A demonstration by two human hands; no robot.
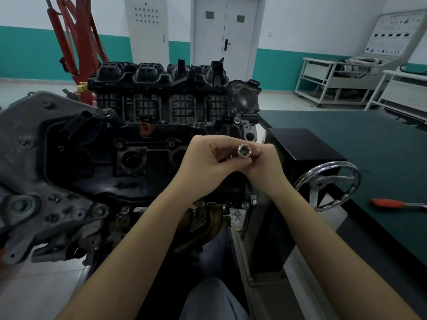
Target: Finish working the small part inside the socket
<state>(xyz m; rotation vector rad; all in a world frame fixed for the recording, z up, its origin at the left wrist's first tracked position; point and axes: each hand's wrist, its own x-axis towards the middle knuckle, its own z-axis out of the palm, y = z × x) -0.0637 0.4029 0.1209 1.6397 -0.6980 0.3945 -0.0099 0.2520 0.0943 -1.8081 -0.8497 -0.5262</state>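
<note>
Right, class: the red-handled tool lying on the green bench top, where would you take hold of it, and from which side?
Grip the red-handled tool round its red handle, coming down from above. It lies flat on the green bench top, handle end towards the handwheel, metal shaft running off the frame's right edge; probably easiest for the right hand.

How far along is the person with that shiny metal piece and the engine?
Early, it seems. Done: little shows as finished, though the engine has open holes on top. In hand: the left hand and right hand both grip a shiny socket above the engine. Left: the socket is not on any bolt, and the red-handled tool lies untouched on the green table.
</note>
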